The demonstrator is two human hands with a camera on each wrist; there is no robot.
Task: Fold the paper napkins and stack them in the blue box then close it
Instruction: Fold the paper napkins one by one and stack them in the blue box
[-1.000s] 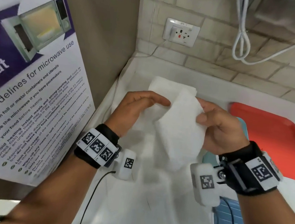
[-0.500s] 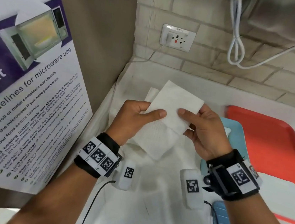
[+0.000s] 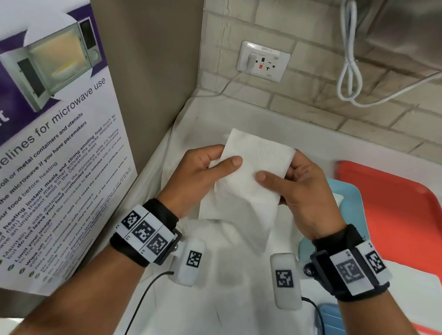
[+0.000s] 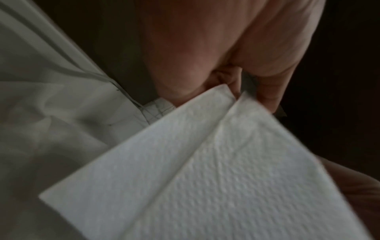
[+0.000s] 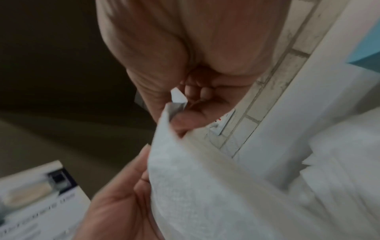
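Both grips pinch one white paper napkin point(image 3: 248, 187) above the white counter point(image 3: 226, 315): the left hand point(image 3: 199, 175) and the right hand point(image 3: 303, 191) each press a thumb on its front, fingers curled behind. A blue box point(image 3: 346, 195) lies right, beside a red tray point(image 3: 403, 217). Brick wall point(image 3: 305, 105) behind; microwave poster point(image 3: 36, 144) left.

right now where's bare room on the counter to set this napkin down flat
Both hands, left hand and right hand, hold the napkin above the white cloth. The cloth's near stretch between the wrists looks bare. The red tray also shows bare surface. Between them it's crowded: the blue box sits under the right hand.
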